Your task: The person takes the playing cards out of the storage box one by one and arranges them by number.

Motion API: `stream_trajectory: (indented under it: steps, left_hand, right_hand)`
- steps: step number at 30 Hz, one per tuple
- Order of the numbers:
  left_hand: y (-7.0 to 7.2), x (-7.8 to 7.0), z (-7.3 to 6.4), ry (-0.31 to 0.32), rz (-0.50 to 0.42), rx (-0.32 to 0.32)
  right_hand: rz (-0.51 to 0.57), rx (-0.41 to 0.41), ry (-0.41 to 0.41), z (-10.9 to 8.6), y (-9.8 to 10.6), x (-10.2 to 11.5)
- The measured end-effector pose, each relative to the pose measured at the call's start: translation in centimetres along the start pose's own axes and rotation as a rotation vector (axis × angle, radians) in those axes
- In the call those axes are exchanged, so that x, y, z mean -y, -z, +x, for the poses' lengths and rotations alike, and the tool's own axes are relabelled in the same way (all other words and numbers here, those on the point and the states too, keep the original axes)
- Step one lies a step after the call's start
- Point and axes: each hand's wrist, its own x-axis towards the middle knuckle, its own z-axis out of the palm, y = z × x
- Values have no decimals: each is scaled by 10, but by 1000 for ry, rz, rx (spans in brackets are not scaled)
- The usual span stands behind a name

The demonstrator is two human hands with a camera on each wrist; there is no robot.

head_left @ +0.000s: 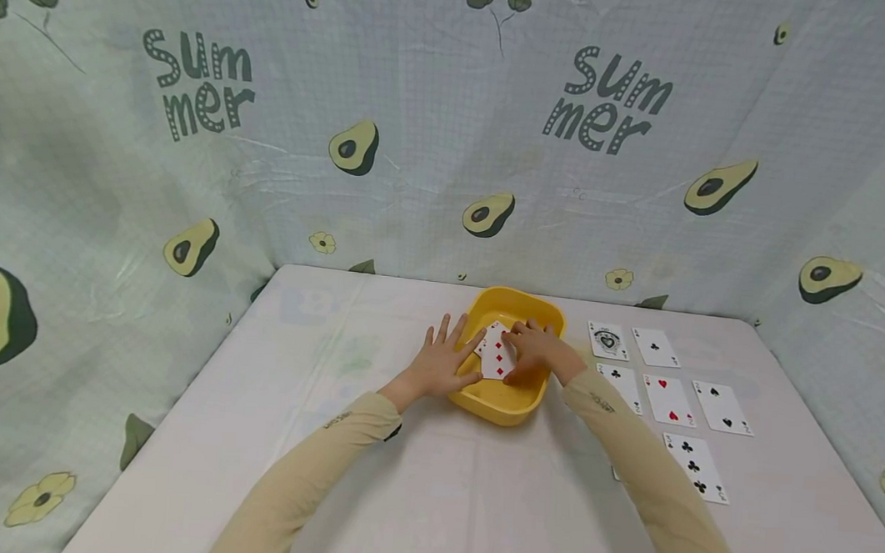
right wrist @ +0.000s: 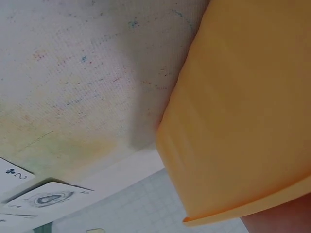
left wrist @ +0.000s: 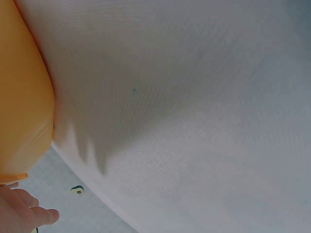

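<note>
A yellow plastic basin (head_left: 491, 414) stands on the table with a few playing cards in it. The top one is a diamonds card (head_left: 495, 359), face up. My right hand (head_left: 540, 349) reaches in over the right rim, its fingers bent and its fingers and thumb at the right edge of that card. Over the left rim lies my left hand (head_left: 438, 366), fingers spread, its fingertips and thumb near the cards. In the left wrist view the basin wall (left wrist: 24, 97) shows beside part of that hand. The right wrist view shows mostly the basin's outer wall (right wrist: 243, 107).
Right of the basin, face-up cards lie in rows: an ace of clubs (head_left: 655, 347), a two of hearts (head_left: 669, 400), a two of spades (head_left: 723, 407) and a three of clubs (head_left: 695, 468) among them. My right sleeve (head_left: 638, 470) partly covers others. A printed cloth (head_left: 422, 83) hangs behind.
</note>
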Motion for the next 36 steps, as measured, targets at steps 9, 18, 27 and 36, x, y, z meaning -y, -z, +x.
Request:
stream_trajectory:
  steps: [9,18,27,36]
  left_hand:
    - [0,1,0,4,0,1]
    - [-1,3,1,-6,20,-13]
    - [-3,3,2,0,20,0]
    - [-1,1,1,4,18,2]
  right_hand:
    - [11,2,-13,3,3,2]
    - [25,18,-45,4,4,2]
    - [58,36,-81,6,2,0]
    - [-14,-14,-58,5,3,0]
